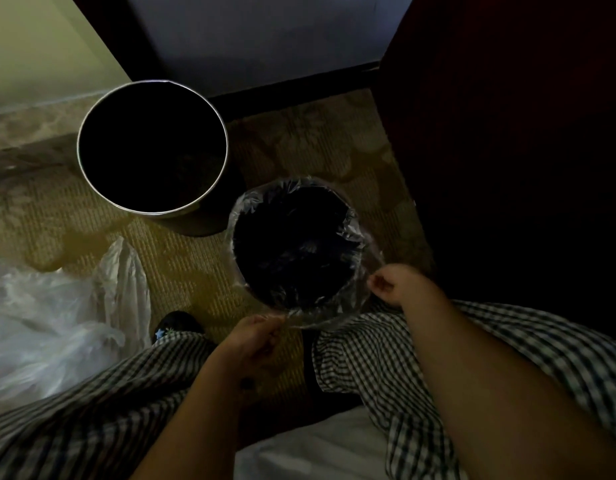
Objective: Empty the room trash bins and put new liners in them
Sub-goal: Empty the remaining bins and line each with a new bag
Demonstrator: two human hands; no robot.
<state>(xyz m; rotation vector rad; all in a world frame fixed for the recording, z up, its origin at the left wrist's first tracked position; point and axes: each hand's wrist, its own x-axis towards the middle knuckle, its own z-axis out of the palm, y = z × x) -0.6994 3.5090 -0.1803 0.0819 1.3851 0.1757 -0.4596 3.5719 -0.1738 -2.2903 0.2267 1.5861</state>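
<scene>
Two round bins stand on the carpet. The larger bin (pixel 92 174) at the upper left has a bare metal rim and a dark inside with no liner. The smaller bin (pixel 296 244) in the middle wears a clear liner (pixel 363 233) folded over its rim. My left hand (pixel 254 336) pinches the liner's edge at the near side of the rim. My right hand (pixel 395 284) pinches the liner at the rim's near right side. The inside of the smaller bin is too dark to read.
A heap of clear plastic bags (pixel 53 320) lies on the carpet at the left. Dark wooden furniture (pixel 507 150) rises close on the right. A wall and dark baseboard (pixel 299 81) run behind the bins. My checked trouser legs and a dark shoe (pixel 178 323) fill the foreground.
</scene>
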